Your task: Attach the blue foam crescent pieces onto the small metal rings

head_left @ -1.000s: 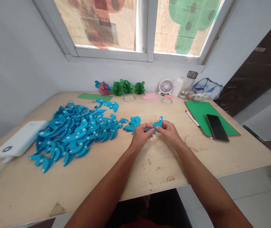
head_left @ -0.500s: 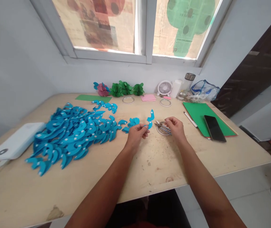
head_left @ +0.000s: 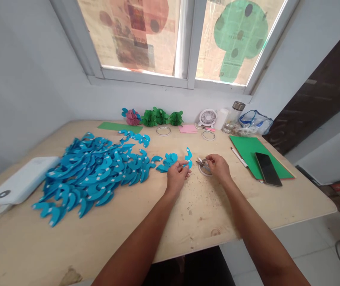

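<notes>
Head view, left hand: the left hand (head_left: pixel 177 174) hovers over or rests on the wooden table (head_left: pixel 128 214), its thumb and fingertips pinched together on the lower end of a blue paper piece (head_left: pixel 188 153).
Blue paper piece: it rises from the left fingertips, curved, with white patches on it, in the gap between the two hands.
Head view, right hand: the right hand (head_left: pixel 219 167) is at the scissors (head_left: pixel 201 163), fingers bent; whether they are clamped on anything I cannot tell.
Scissors: they lie across a ring-shaped roll (head_left: pixel 203 173), blades pointing toward the blue paper piece.
Small blue stack: a loose stack (head_left: pixel 168 161) of blue paper sits just beyond the left hand.
Large blue pile: a heap (head_left: pixel 94 171) of similar curved pieces spreads over the left of the table, with a white device (head_left: pixel 24 178) beside it.
Far edge: a pink-and-blue paper ornament (head_left: pixel 132 118), green paper ornaments (head_left: pixel 161 116), pink paper (head_left: pixel 188 128), a small fan (head_left: pixel 208 118) and a bottle (head_left: pixel 232 119) stand or lie near the wall.
Right side: a phone (head_left: pixel 268 169) lies on a green sheet (head_left: pixel 244 149), with a pen (head_left: pixel 239 157) just beside that sheet.
</notes>
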{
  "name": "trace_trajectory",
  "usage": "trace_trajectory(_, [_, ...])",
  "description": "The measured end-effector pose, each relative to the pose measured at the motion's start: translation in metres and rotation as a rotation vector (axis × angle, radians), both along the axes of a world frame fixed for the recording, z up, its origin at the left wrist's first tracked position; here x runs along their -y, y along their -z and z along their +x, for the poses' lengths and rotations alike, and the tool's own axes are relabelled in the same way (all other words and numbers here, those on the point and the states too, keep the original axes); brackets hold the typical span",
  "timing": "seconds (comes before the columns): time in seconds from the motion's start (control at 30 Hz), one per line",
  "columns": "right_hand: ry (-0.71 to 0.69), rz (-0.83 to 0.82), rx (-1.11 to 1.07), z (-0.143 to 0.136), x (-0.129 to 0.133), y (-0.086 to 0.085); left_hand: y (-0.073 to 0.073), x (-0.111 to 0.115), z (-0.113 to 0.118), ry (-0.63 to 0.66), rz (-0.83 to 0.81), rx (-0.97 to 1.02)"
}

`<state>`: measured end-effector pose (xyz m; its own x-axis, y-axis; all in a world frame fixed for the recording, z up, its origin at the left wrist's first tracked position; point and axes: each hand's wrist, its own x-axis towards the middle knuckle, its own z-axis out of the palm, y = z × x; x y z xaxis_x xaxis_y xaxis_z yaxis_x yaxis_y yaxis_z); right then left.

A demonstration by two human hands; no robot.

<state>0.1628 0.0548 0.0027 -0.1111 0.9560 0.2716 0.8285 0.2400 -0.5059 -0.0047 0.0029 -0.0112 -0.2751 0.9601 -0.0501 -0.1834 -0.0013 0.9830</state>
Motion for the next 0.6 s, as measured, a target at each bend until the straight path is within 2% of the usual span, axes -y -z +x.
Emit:
trace_trajectory(0.23, [-0.017,-0.034,0.275,-0.023,-0.018,-0.014,0.003,-0.002,0.001,-0.015,0.012,0.001])
trace_trajectory(0.4, [-0.003,-0.014,0.349,-0.029,-0.023,-0.001,0.003,-0.003,0.0,-0.02,0.008,0.043])
trace_trajectory(0.6, [0.015,0.031,0.288,-0.025,-0.028,0.012,0.002,-0.003,0.0,-0.019,-0.027,0.078])
